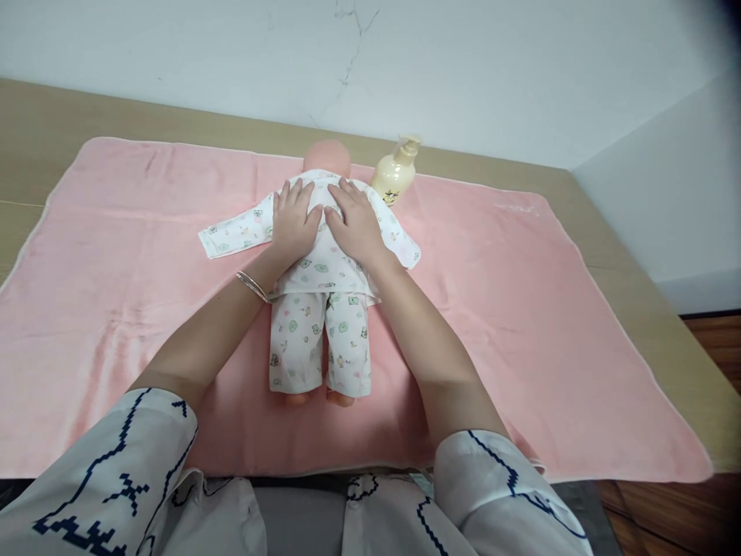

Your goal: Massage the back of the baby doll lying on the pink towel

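Note:
A baby doll (pixel 320 309) in white patterned pyjamas lies face down on a pink towel (pixel 521 309), its head pointing away from me. My left hand (pixel 294 218) lies flat on the left side of the doll's upper back, fingers stretched out. My right hand (pixel 354 220) rests flat beside it on the right side of the back, fingers apart. Both palms press on the pyjama top and neither hand grips anything. Thin bangles circle my left wrist.
A cream pump bottle (pixel 394 173) stands on the towel just right of the doll's head. The towel covers a wooden table (pixel 637 255) set against a white wall. The table's right edge drops to a wooden floor.

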Demonstrator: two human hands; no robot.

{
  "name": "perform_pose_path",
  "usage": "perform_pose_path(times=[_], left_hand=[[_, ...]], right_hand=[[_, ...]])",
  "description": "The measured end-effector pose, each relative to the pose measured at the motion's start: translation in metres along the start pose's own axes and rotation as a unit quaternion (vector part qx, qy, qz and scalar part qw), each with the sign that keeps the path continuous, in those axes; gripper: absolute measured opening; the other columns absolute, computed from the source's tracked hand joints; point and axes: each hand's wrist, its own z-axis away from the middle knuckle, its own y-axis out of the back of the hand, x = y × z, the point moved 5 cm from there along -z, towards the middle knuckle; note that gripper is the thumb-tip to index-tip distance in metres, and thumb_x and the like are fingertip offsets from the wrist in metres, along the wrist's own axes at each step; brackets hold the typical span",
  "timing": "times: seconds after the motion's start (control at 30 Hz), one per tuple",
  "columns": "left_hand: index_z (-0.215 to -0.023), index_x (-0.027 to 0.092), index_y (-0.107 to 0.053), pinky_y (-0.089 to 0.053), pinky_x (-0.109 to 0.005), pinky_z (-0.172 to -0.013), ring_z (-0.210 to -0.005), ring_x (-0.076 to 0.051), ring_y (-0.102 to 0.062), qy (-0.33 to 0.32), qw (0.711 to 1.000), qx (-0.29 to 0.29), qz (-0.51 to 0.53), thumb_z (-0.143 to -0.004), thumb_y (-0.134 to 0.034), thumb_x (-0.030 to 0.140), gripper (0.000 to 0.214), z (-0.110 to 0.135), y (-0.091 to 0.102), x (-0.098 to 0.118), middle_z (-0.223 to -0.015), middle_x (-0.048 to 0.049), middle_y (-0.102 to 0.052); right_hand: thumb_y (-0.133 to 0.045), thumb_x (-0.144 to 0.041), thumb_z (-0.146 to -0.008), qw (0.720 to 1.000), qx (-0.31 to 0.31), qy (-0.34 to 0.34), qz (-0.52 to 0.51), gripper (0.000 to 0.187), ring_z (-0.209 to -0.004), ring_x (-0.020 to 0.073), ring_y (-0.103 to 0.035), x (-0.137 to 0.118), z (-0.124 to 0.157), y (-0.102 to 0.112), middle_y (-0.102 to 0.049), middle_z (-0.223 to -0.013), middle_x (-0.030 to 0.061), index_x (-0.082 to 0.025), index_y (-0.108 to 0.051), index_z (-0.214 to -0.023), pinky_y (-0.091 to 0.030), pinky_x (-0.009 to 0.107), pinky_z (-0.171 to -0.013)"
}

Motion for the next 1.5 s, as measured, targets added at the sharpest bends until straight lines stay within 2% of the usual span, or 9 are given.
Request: perform_pose_path(times=[0.13, 0.23, 0.43, 0.53, 0.73, 0.97, 1.07, 1.3, 1.5], left_hand=[[-0.126, 0.026, -0.06, -0.005, -0.056, -0.126, -0.149, -0.03, -0.025, -0.007, 0.999, -0.016, -0.029, -0.091, -0.055, 0.042, 0.039, 0.0, 0.0, 0.005, -0.149, -0.0058, -0.046], [-0.125, 0.023, -0.062, -0.014, -0.055, -0.125, -0.146, -0.031, -0.031, -0.002, 0.999, -0.024, -0.04, -0.092, -0.051, 0.034, 0.036, 0.003, -0.002, 0.012, -0.147, -0.0082, -0.049], [-0.112, 0.018, -0.068, -0.026, -0.048, -0.123, -0.135, -0.029, -0.047, -0.024, 0.999, 0.018, -0.042, -0.091, -0.05, 0.027, 0.029, 0.014, 0.0, 0.028, -0.134, -0.01, -0.061], [-0.118, 0.019, -0.065, -0.026, -0.049, -0.123, -0.137, -0.03, -0.043, -0.018, 0.998, 0.032, -0.049, -0.09, -0.051, 0.03, 0.032, 0.014, 0.001, 0.023, -0.138, -0.0101, -0.057], [-0.129, 0.016, -0.056, -0.021, -0.053, -0.123, -0.143, -0.033, -0.034, -0.05, 0.994, -0.017, -0.092, -0.092, -0.046, 0.033, 0.042, 0.01, -0.003, 0.021, -0.147, -0.013, -0.047], [-0.111, 0.016, -0.065, -0.038, -0.049, -0.112, -0.122, -0.032, -0.051, -0.07, 0.99, -0.001, -0.126, -0.092, -0.043, 0.03, 0.032, 0.017, 0.006, 0.038, -0.124, -0.0136, -0.062], [-0.117, 0.018, -0.062, -0.037, -0.048, -0.114, -0.127, -0.032, -0.048, -0.047, 0.992, 0.009, -0.116, -0.09, -0.047, 0.03, 0.034, 0.013, 0.005, 0.031, -0.13, -0.013, -0.058], [-0.123, 0.02, -0.057, -0.03, -0.05, -0.119, -0.137, -0.03, -0.041, -0.063, 0.991, 0.013, -0.116, -0.093, -0.044, 0.037, 0.037, 0.008, -0.002, 0.017, -0.141, -0.0102, -0.052], [-0.1, 0.015, -0.059, -0.043, -0.05, -0.103, -0.113, -0.031, -0.055, -0.093, 0.98, 0.001, -0.178, -0.093, -0.038, 0.027, 0.026, 0.016, 0.004, 0.035, -0.11, -0.015, -0.063]], right_hand=[[-0.042, -0.039, -0.099, 0.999, -0.019, 0.026, -0.018, 0.052, -0.149, 0.0266, -0.021, 0.011, -0.005, 0.001, -0.03, -0.157, 0.0092, -0.017, -0.042, -0.145, -0.019, 0.05, -0.123], [-0.04, -0.038, -0.1, 1.0, -0.029, 0.002, -0.007, 0.056, -0.15, 0.0301, -0.016, 0.004, 0.0, 0.001, -0.024, -0.159, 0.0118, -0.014, -0.034, -0.15, -0.019, 0.053, -0.123], [-0.031, -0.025, -0.1, 0.997, -0.034, -0.059, 0.038, 0.052, -0.144, 0.0343, -0.031, -0.022, 0.012, 0.007, -0.039, -0.149, 0.0233, 0.002, -0.038, -0.144, -0.027, 0.05, -0.121], [-0.038, -0.027, -0.098, 0.998, -0.045, -0.032, 0.004, 0.05, -0.143, 0.0314, -0.034, -0.013, 0.006, 0.009, -0.043, -0.148, 0.0175, -0.005, -0.043, -0.143, -0.03, 0.049, -0.12], [-0.038, -0.04, -0.1, 0.995, -0.071, 0.056, -0.029, 0.057, -0.149, 0.0247, -0.02, 0.016, -0.007, 0.001, -0.027, -0.159, 0.0101, -0.013, -0.034, -0.15, -0.017, 0.045, -0.125], [-0.032, -0.024, -0.097, 0.997, -0.054, -0.007, 0.046, 0.051, -0.14, 0.0342, -0.038, -0.021, 0.01, 0.013, -0.043, -0.147, 0.0223, -0.001, -0.043, -0.142, -0.035, 0.052, -0.115], [-0.033, -0.023, -0.097, 0.996, -0.081, -0.014, 0.047, 0.05, -0.137, 0.0353, -0.042, -0.025, 0.012, 0.017, -0.046, -0.145, 0.0235, -0.002, -0.044, -0.141, -0.04, 0.052, -0.111], [-0.036, -0.031, -0.099, 0.997, -0.076, 0.021, -0.002, 0.057, -0.149, 0.0284, -0.02, 0.003, -0.002, 0.004, -0.026, -0.158, 0.014, -0.008, -0.031, -0.151, -0.019, 0.048, -0.124], [-0.036, -0.019, -0.097, 0.997, -0.038, -0.007, 0.059, 0.041, -0.135, 0.0308, -0.045, -0.025, 0.014, 0.017, -0.053, -0.139, 0.0191, -0.004, -0.058, -0.128, -0.038, 0.044, -0.114]])
